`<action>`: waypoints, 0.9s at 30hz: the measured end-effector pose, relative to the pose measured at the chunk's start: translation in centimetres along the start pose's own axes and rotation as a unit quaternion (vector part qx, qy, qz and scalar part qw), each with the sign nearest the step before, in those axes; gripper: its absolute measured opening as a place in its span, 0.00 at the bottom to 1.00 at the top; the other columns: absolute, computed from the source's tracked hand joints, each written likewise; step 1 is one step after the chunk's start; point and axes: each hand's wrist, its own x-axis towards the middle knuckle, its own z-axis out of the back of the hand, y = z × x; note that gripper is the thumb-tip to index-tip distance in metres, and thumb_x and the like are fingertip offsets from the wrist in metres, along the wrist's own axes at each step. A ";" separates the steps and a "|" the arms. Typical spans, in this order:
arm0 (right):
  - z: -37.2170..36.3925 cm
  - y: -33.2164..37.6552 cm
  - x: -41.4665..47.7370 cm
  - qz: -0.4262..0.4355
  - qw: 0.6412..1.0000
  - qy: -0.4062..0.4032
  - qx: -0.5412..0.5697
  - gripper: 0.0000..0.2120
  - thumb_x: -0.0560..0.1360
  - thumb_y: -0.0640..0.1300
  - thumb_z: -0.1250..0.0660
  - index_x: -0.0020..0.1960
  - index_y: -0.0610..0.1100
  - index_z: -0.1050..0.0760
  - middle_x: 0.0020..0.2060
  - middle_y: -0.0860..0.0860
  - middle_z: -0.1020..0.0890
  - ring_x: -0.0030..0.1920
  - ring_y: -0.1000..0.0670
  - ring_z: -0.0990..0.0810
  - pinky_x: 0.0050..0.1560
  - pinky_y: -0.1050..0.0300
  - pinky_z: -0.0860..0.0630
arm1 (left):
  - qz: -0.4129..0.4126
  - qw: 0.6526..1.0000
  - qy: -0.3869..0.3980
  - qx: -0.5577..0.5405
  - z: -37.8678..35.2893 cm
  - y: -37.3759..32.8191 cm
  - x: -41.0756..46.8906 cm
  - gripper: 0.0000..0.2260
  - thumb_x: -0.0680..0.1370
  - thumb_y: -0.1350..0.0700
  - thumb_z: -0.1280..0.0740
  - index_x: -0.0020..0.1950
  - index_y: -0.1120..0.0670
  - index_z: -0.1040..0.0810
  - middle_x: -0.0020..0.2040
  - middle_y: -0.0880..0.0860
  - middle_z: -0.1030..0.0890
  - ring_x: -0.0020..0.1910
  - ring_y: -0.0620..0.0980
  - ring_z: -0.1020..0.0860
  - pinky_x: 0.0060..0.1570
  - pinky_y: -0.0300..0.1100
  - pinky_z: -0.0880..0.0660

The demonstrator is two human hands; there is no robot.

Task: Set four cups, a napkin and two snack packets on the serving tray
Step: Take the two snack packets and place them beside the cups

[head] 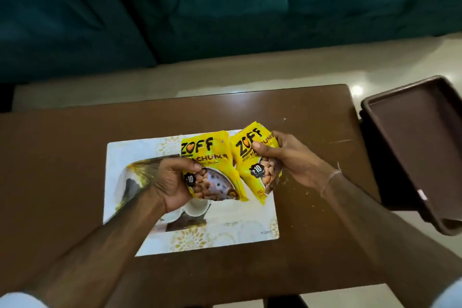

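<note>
Yellow snack packets are pinched one in each fist above the placemat (225, 237), left hand (172, 182) on one packet (207, 157), right hand (285, 157) on the other packet (250, 155), so both should travel flat and uncrumpled to the empty brown serving tray (390, 105) well off to the placemat's right.

Dark teal sofa (200, 7), glossy pale floor (250, 70), brown wooden table (62, 157)
</note>
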 end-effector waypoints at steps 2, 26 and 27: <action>-1.7 -0.4 0.3 0.002 1.000 0.000 -0.010 0.19 0.71 0.48 0.24 0.59 0.42 0.20 0.54 0.42 0.14 0.54 0.41 0.14 0.59 0.48 0.20 | -0.027 0.999 -0.044 -0.010 2.3 -0.5 -2.4 0.35 0.58 0.62 0.27 0.66 0.67 0.24 0.64 0.69 0.23 0.64 0.71 0.24 0.66 0.72 0.34; -6.4 -8.3 1.2 -0.027 0.953 -0.303 -0.008 0.20 0.71 0.43 0.22 0.59 0.37 0.23 0.51 0.41 0.14 0.51 0.38 0.15 0.57 0.36 0.20 | -0.043 0.932 -0.352 0.078 22.2 2.9 -8.7 0.01 0.74 0.63 0.31 0.44 0.58 0.19 0.43 0.60 0.17 0.33 0.57 0.16 0.39 0.47 0.18; -6.2 -8.0 1.1 -0.025 0.953 -0.301 0.019 0.20 0.71 0.42 0.23 0.60 0.36 0.23 0.50 0.41 0.14 0.50 0.38 0.14 0.56 0.34 0.20 | -0.065 0.926 -0.357 0.099 22.2 3.1 -8.5 0.03 0.73 0.64 0.29 0.44 0.57 0.18 0.44 0.60 0.16 0.33 0.55 0.15 0.38 0.46 0.18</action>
